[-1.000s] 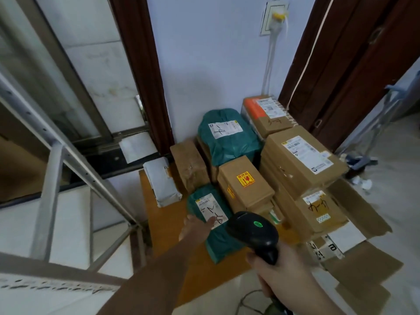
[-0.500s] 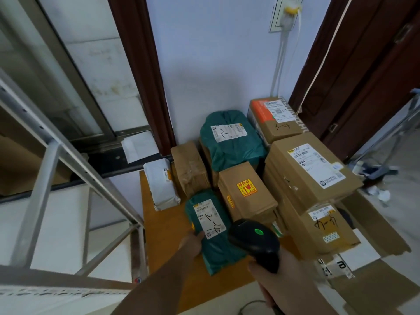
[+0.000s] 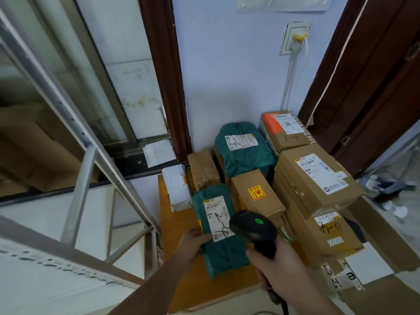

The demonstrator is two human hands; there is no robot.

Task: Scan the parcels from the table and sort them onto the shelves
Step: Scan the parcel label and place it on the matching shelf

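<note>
bare forearms, no sleeves, hands (image 3: 276,267) ungloved

Green parcel (image 3: 221,235) glossy plastic; boxes (image 3: 314,178) matt cardboard; scanner (image 3: 253,227) black plastic.

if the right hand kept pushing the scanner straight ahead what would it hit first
Probably the white label on the near green parcel, which the left hand grips; the scanner in the right hand points there, though depth is unclear.

Scanner held over a green parcel on a crowded counter

The left hand (image 3: 193,241) gripped the near green parcel (image 3: 218,228) by its left edge while the right hand (image 3: 276,267) held a black scanner (image 3: 254,228), its green light lit, just over the white label (image 3: 219,218). Brown boxes (image 3: 313,178) stood stacked on the wooden counter (image 3: 175,226).
</note>
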